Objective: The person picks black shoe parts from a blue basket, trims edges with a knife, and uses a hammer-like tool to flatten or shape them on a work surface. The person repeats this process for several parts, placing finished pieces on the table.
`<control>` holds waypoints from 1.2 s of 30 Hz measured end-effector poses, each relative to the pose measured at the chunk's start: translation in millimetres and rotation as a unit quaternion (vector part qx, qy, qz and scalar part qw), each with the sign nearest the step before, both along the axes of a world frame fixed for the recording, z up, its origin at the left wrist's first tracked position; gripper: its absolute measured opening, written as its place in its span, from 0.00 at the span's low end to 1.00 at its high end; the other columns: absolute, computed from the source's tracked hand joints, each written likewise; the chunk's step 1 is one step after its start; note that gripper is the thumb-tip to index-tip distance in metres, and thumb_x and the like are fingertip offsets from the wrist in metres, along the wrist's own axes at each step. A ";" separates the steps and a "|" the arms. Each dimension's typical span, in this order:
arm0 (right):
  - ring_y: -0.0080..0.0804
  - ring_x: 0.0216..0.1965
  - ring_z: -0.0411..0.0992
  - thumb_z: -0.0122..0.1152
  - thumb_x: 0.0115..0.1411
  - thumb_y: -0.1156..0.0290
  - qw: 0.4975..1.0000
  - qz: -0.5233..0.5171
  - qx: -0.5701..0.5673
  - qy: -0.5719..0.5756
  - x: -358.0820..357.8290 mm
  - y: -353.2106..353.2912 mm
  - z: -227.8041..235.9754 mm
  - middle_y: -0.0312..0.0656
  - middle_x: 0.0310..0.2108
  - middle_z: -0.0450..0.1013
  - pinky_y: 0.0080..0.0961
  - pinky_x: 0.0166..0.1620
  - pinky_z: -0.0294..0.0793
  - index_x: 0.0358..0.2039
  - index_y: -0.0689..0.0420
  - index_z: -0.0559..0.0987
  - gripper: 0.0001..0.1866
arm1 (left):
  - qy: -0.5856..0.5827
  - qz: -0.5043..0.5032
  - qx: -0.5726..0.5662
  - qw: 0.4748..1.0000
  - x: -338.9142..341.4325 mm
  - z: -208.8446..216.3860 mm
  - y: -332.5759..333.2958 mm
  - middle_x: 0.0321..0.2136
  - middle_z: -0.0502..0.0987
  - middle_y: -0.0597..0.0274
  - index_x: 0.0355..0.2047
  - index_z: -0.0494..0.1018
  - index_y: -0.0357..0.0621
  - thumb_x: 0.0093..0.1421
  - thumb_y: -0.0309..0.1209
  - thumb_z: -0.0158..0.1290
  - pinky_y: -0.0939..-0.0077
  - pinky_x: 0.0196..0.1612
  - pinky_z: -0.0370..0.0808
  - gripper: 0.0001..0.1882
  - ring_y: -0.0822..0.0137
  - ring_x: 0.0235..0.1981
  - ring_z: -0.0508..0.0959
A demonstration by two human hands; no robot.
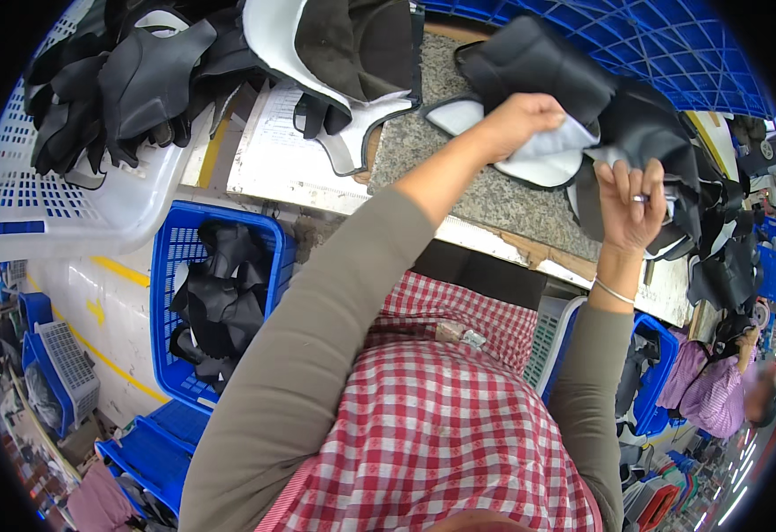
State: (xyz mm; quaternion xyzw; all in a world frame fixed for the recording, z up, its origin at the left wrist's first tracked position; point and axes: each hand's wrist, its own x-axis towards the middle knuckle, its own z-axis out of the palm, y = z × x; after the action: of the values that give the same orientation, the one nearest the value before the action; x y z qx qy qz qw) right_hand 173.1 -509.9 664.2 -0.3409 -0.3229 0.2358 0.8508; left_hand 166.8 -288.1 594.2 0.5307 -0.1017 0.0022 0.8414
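My left hand [523,122] is closed, pinching the pale grey lining [555,140] of a black, leather-like shoe-upper piece. That black upper piece [534,71] lies on the speckled grey stone slab [415,168], its white underside partly turned up. To the right, my right hand [632,204] is raised in front of more black upper pieces [645,124], with its fingers curled in. A small silvery thing shows at its fingers; whether it is a ring or part of a tool, I cannot tell.
A white basket [131,217] heaped with black pieces stands at the far left. Other white-lined pieces [357,53] lie on the bench. Below sits a blue crate [162,293] of black pieces. A blue lattice crate [654,44] borders the far side. Someone in a pink checked shirt [716,395] is at right.
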 end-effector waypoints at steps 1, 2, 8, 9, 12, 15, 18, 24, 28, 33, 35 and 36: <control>0.24 0.24 0.58 0.63 0.68 0.57 0.999 -0.004 -0.008 -0.051 -4.8 3.9 2.7 0.25 0.12 0.58 0.39 0.59 0.69 0.26 0.47 0.63 0.20 | 0.033 -0.011 0.099 0.995 10.4 -2.5 -13.5 0.35 0.81 0.61 0.45 0.78 0.41 0.66 0.32 0.58 0.71 0.49 0.76 0.11 0.66 0.41 0.81; 0.24 0.26 0.59 0.62 0.69 0.55 0.992 0.000 -0.071 -0.101 -9.5 8.6 2.6 0.28 0.14 0.60 0.46 0.63 0.67 0.28 0.47 0.65 0.18 | -0.022 -0.004 0.214 0.977 11.0 -4.0 -25.0 0.35 0.81 0.57 0.45 0.78 0.42 0.65 0.33 0.58 0.68 0.49 0.76 0.11 0.60 0.41 0.82; 0.38 0.48 0.75 0.54 0.74 0.60 0.999 -0.043 -0.023 -0.015 18.7 42.6 -41.5 0.36 0.20 0.67 0.66 0.67 0.63 0.38 0.55 0.74 0.12 | -0.244 0.113 0.594 0.759 -109.8 48.7 51.0 0.54 0.78 0.53 0.52 0.77 0.45 0.57 0.21 0.59 0.61 0.57 0.77 0.21 0.49 0.55 0.77; 0.39 0.53 0.76 0.55 0.74 0.60 0.999 -0.042 -0.012 0.011 22.7 41.0 -48.9 0.36 0.20 0.68 0.68 0.68 0.61 0.38 0.55 0.75 0.12 | -0.298 0.213 0.654 0.662 -131.9 67.9 86.9 0.52 0.80 0.57 0.45 0.81 0.47 0.54 0.18 0.57 0.61 0.57 0.76 0.18 0.53 0.56 0.77; 0.37 0.55 0.76 0.54 0.74 0.59 0.997 -0.054 -0.047 0.007 24.5 35.6 -61.8 0.35 0.22 0.71 0.68 0.70 0.58 0.39 0.54 0.75 0.12 | -0.367 0.373 0.769 0.367 -168.8 128.3 194.9 0.49 0.83 0.63 0.43 0.83 0.51 0.55 0.15 0.52 0.59 0.53 0.79 0.20 0.55 0.51 0.80; 0.37 0.53 0.77 0.55 0.74 0.60 0.997 -0.061 -0.035 0.025 11.3 36.9 -63.8 0.36 0.22 0.71 0.65 0.70 0.59 0.39 0.54 0.75 0.12 | -0.283 0.229 0.899 0.242 -174.3 153.6 243.6 0.68 0.68 0.56 0.63 0.73 0.59 0.57 0.31 0.55 0.43 0.71 0.58 0.31 0.51 0.70 0.64; 0.35 0.46 0.78 0.59 0.71 0.61 0.994 -0.083 -0.043 0.047 -7.7 40.2 -64.3 0.36 0.22 0.70 0.54 0.67 0.68 0.38 0.56 0.75 0.11 | -0.300 0.056 0.927 0.219 -142.0 162.0 264.4 0.66 0.68 0.61 0.61 0.74 0.61 0.55 0.32 0.56 0.44 0.71 0.56 0.29 0.55 0.69 0.64; 0.26 0.33 0.73 0.58 0.71 0.63 0.989 -0.115 -0.097 -0.014 -40.3 -5.4 -61.5 0.36 0.22 0.70 0.37 0.57 0.73 0.37 0.56 0.74 0.10 | -0.221 0.281 0.864 0.354 -117.8 182.4 326.3 0.24 0.80 0.54 0.25 0.75 0.50 0.50 0.33 0.62 0.54 0.30 0.77 0.07 0.44 0.25 0.81; 0.28 0.31 0.71 0.57 0.72 0.62 0.987 -0.128 -0.087 -0.050 -50.1 -31.4 -49.0 0.37 0.23 0.70 0.35 0.52 0.73 0.38 0.56 0.74 0.11 | 0.011 0.603 0.682 0.415 -176.5 244.3 352.8 0.40 0.85 0.53 0.40 0.84 0.42 0.63 0.39 0.56 0.62 0.45 0.79 0.15 0.51 0.41 0.84; 0.39 0.41 0.77 0.52 0.75 0.55 0.993 -0.091 -0.029 -0.076 -68.4 -1.5 -37.6 0.42 0.30 0.75 0.49 0.62 0.72 0.44 0.58 0.75 0.17 | 0.084 0.597 0.634 0.484 -212.0 225.5 274.5 0.28 0.83 0.52 0.34 0.79 0.41 0.59 0.30 0.55 0.64 0.35 0.78 0.07 0.66 0.25 0.81; 0.45 0.49 0.79 0.49 0.76 0.53 0.993 -0.067 0.007 -0.092 -75.1 19.0 -36.9 0.47 0.36 0.79 0.53 0.64 0.70 0.47 0.60 0.74 0.20 | -0.044 0.476 0.685 0.550 -196.2 164.8 211.8 0.33 0.83 0.43 0.37 0.77 0.37 0.55 0.25 0.51 0.54 0.41 0.79 0.10 0.46 0.35 0.84; 0.46 0.50 0.79 0.49 0.76 0.54 0.992 -0.071 0.032 -0.103 -77.1 27.0 -36.4 0.48 0.36 0.79 0.52 0.64 0.70 0.47 0.60 0.74 0.20 | -0.130 0.424 0.729 0.522 -183.3 135.8 179.2 0.34 0.82 0.40 0.38 0.77 0.38 0.55 0.24 0.50 0.50 0.44 0.78 0.11 0.40 0.41 0.83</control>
State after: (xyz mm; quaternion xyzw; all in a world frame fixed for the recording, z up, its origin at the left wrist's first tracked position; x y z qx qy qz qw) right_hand 96.0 -483.0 627.9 -0.3581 -0.3909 0.1287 0.8381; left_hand -16.5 -108.9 730.0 0.9330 0.0605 0.3528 0.0381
